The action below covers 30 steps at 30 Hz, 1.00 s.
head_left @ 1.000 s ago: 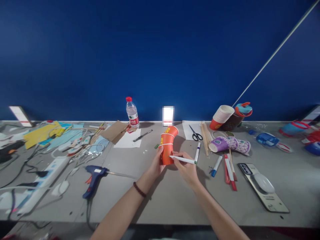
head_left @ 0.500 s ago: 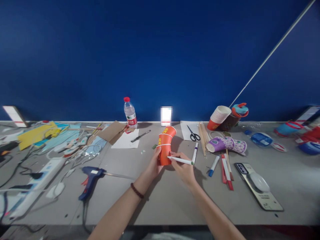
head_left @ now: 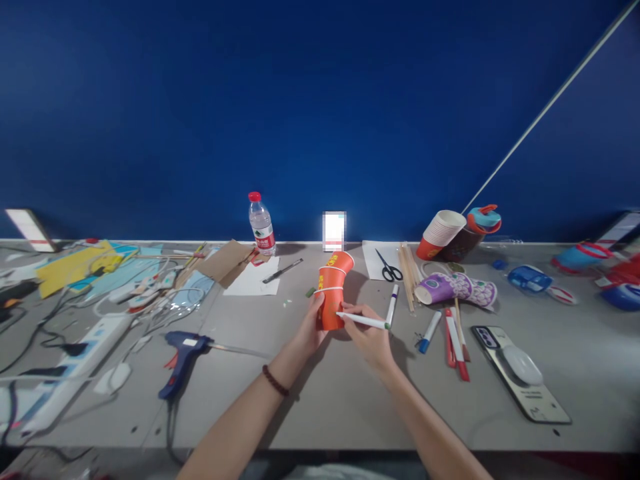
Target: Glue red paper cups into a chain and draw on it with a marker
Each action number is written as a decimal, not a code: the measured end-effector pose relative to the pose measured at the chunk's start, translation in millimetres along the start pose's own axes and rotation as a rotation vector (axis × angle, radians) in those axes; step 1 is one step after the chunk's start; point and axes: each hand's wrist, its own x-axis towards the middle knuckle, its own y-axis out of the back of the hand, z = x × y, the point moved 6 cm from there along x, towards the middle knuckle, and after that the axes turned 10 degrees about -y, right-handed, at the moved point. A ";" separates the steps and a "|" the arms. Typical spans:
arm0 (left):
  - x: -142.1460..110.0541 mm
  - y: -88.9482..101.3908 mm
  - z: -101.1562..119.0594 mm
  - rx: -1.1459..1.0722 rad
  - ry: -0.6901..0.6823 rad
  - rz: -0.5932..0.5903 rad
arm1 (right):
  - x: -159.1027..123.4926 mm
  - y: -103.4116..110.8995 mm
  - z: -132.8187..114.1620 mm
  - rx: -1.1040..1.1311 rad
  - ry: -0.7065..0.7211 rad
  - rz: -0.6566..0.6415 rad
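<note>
Head view | orange cup stack [head_left: 332,280]: above tabletop [head_left: 330,400], top leaning right | left hand [head_left: 310,328]: grip around lowest cup [head_left: 330,312] | right hand [head_left: 371,339]: grip pinching white marker [head_left: 365,321], tip at that cup's side | change: neither hold altered; marking likely continues there

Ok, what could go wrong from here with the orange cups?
The orange cups form a bent column held low by the left hand, so the top might wobble. The right hand aims a white marker at the lowest cup; a slip could leave a stray mark. An outward left-arm sweep might knock the glue gun.
</note>
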 end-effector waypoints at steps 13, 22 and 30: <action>0.4 0.8 -0.4 0.000 0.003 -0.014 | -0.4 -0.5 1.4 0.007 -0.019 0.010; 0.8 0.4 -1.6 0.009 0.011 -0.016 | -0.4 0.5 3.5 -0.013 -0.045 0.024; 0.7 0.7 -0.7 0.013 -0.001 -0.016 | 0.5 0.5 7.4 0.004 -0.052 0.030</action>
